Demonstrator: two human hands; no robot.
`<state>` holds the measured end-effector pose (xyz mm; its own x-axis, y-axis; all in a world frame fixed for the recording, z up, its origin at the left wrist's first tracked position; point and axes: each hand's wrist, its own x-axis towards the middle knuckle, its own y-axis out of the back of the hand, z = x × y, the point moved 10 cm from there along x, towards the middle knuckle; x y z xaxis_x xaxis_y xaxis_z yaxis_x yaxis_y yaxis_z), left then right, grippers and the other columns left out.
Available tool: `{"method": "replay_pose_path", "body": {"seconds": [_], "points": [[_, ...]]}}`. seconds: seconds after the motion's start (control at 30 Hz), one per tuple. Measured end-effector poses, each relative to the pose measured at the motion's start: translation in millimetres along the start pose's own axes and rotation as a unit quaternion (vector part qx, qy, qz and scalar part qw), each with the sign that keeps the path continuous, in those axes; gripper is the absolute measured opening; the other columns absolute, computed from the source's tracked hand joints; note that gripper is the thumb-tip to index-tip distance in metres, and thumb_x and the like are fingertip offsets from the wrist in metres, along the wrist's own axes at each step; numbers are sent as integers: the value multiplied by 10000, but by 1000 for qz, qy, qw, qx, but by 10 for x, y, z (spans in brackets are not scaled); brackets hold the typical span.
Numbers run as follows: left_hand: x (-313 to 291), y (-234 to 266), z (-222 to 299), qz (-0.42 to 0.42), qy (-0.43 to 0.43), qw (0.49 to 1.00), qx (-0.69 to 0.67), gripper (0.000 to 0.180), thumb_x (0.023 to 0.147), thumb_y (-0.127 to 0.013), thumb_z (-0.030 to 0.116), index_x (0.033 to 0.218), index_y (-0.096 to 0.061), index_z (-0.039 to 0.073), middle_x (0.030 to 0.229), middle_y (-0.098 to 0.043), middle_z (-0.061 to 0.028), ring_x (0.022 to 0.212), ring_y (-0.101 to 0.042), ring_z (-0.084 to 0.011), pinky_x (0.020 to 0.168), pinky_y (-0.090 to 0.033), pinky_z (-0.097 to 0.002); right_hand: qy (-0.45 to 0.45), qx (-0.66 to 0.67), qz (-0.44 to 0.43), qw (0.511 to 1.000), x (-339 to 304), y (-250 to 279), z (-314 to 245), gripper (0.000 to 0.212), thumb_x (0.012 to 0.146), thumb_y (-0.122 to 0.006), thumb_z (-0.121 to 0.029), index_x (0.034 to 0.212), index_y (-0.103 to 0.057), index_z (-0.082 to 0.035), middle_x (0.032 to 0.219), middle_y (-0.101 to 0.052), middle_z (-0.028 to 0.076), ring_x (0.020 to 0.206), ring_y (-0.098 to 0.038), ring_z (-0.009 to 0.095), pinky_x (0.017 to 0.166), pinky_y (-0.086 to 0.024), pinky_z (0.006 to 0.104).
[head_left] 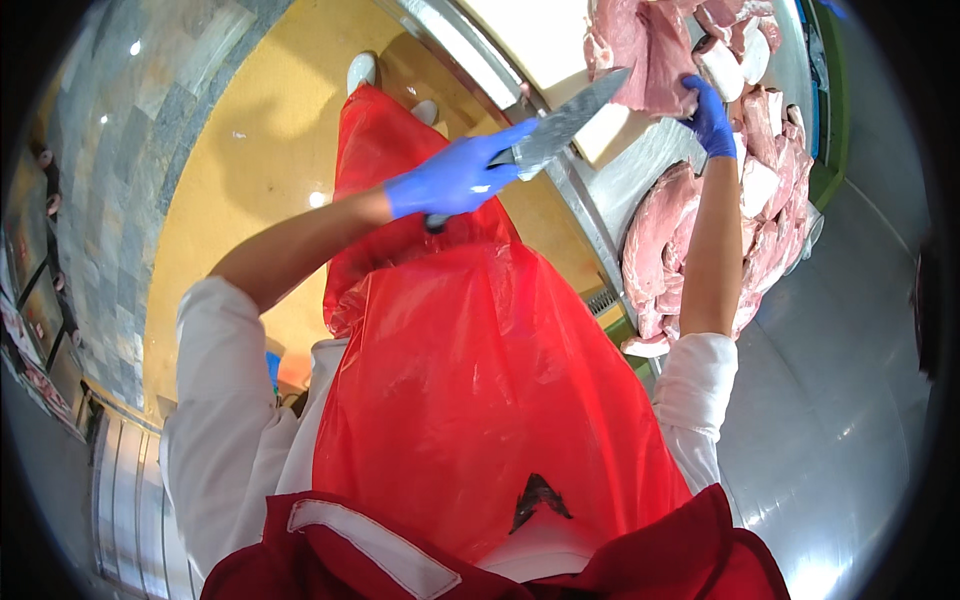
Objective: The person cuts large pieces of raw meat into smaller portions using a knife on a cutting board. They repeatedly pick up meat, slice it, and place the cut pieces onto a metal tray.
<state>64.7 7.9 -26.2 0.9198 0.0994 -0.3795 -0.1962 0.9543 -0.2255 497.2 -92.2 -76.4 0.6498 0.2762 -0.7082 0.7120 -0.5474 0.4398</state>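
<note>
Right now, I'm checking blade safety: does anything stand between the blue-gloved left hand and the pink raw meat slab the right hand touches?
Only the broad, grey-bladed knife in the left hand; its tip overlaps the pink slab in this view, contact unclear. Nothing else visible.

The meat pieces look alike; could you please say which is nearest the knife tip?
The broad pink slab at the top, which the knife overlaps in view; the other pieces lie farther off.

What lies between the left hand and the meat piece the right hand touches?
In the head view, the knife blade points from the left hand to the meat piece, crossing over the white board; whether the tip touches is unclear.
</note>
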Motion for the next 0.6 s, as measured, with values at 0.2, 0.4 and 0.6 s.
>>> {"method": "replay_pose_path", "body": {"seconds": [0.2, 0.4, 0.6], "points": [[-284, 289, -113, 85, 90, 989, -80, 671, 1011, -531, 115, 1608, -224, 137, 743, -515, -46, 613, -504, -119, 605, -490, -328, 336, -151, 176, 913, -295, -242, -648, 677, 837, -682, -558, 1237, -644, -14, 1015, -715, 115, 913, -699, 286, 836, -557, 412], [436, 283, 353, 182, -60, 981, 21, 671, 985, -539, 134, 1597, -263, 125, 747, -561, -80, 586, -539, -149, 575, -490, -321, 326, -398, 224, 828, -541, -620, -1155, 694, 862, -606, -649, 1111, -686, -6, 1039, -705, 278, 958, -674, 454, 872, -528, 481], [1161, 158, 889, 214, -45, 964, 149, 716, 946, -549, 205, 1569, -242, 29, 939, -677, -273, 871, -667, -426, 848, -502, -477, 291, -257, 237, 891, 74, -166, -820, 701, 900, -558, -636, 864, -707, 49, 911, -693, 308, 906, -668, 476, 842, -512, 493]]}}
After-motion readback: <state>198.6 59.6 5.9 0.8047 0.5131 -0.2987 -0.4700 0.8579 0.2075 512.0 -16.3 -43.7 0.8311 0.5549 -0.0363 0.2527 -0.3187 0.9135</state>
